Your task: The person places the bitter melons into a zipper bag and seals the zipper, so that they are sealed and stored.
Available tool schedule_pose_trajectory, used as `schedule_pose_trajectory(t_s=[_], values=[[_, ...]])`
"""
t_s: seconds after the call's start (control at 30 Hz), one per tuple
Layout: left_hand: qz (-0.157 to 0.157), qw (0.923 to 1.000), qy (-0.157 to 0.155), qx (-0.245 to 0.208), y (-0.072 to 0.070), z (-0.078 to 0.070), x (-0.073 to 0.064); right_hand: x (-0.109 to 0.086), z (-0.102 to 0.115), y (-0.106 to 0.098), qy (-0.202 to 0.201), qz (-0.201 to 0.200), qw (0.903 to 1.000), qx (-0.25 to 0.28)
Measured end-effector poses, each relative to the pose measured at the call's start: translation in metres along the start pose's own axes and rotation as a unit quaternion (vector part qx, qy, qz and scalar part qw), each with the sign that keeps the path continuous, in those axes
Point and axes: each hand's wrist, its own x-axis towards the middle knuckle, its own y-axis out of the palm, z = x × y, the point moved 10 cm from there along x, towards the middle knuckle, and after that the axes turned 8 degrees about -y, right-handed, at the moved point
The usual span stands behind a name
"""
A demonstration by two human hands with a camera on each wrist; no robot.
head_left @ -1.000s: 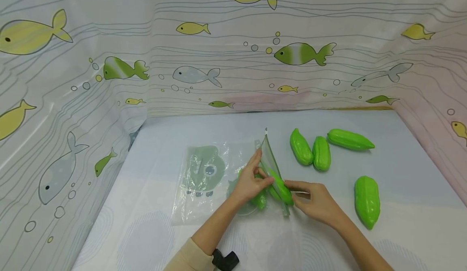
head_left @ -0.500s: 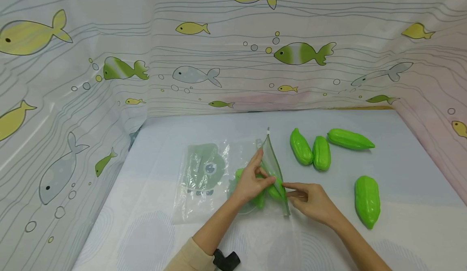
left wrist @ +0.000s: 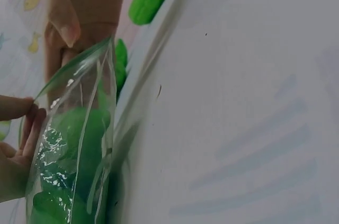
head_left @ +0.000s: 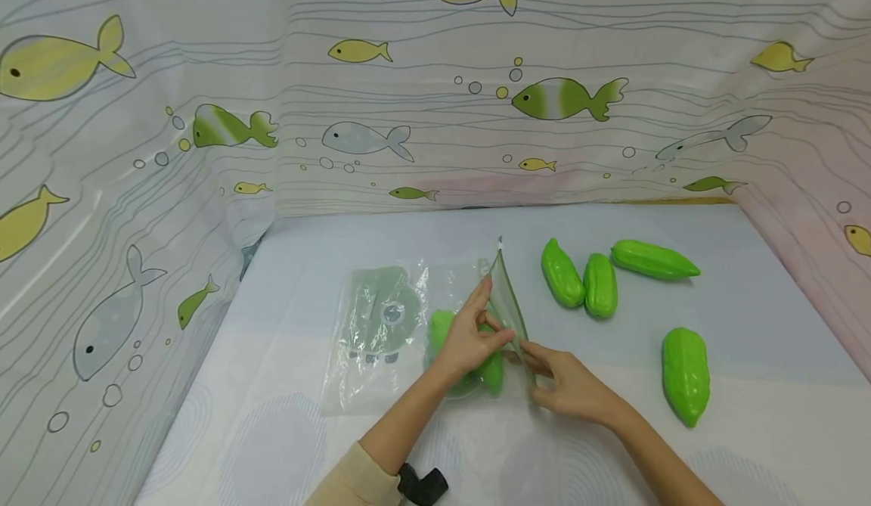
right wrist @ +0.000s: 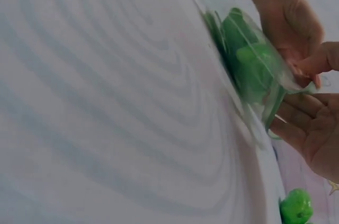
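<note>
A clear zip bag (head_left: 445, 279) with a pale green cartoon print lies on the table, its mouth gaping toward the right. My left hand (head_left: 469, 343) pinches the upper edge of the mouth between thumb and fingers. Glossy bright green, ridged, elongated toy vegetables (head_left: 491, 370) are inside the bag, partly hidden under the left hand. My right hand (head_left: 568, 385) is at the mouth, its fingers extended into the bag and its thumb apart from them. The left wrist view shows the right hand (left wrist: 87, 7) reaching in above the vegetables (left wrist: 82, 139).
Right of the bag lie more green toy vegetables: one slender (head_left: 562, 275), one shorter (head_left: 600, 287), one sideways (head_left: 655, 260) and one nearer the front (head_left: 685, 377). A fish-patterned curtain (head_left: 435, 135) stands behind the table. A black device (head_left: 422, 485) sits at the left wrist.
The green toy vegetable at the right fingertips has gone into the bag, and the right hand has followed leftward into the mouth. The left hand keeps its pinch on the edge.
</note>
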Motion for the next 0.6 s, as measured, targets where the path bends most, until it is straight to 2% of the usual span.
schedule_pose_trajectory(t_s=[0.1, 0.23, 0.4, 0.6], values=[[0.000, 1.0000, -0.002, 0.003, 0.000, 0.006, 0.002, 0.000, 0.001, 0.007, -0.007, 0.031, 0.9993, -0.019], [-0.003, 1.0000, -0.004, 0.003, -0.001, 0.021, 0.008, 0.000, 0.002, 0.009, -0.010, 0.039, 0.9983, -0.042], [-0.004, 1.0000, 0.004, -0.001, -0.001, 0.028, 0.009, 0.000, 0.007, -0.002, -0.032, 0.007, 0.9983, -0.049], [-0.006, 0.9999, -0.003, 0.012, -0.002, 0.030, 0.008, -0.001, 0.015, -0.018, -0.093, -0.052, 0.9935, -0.040]])
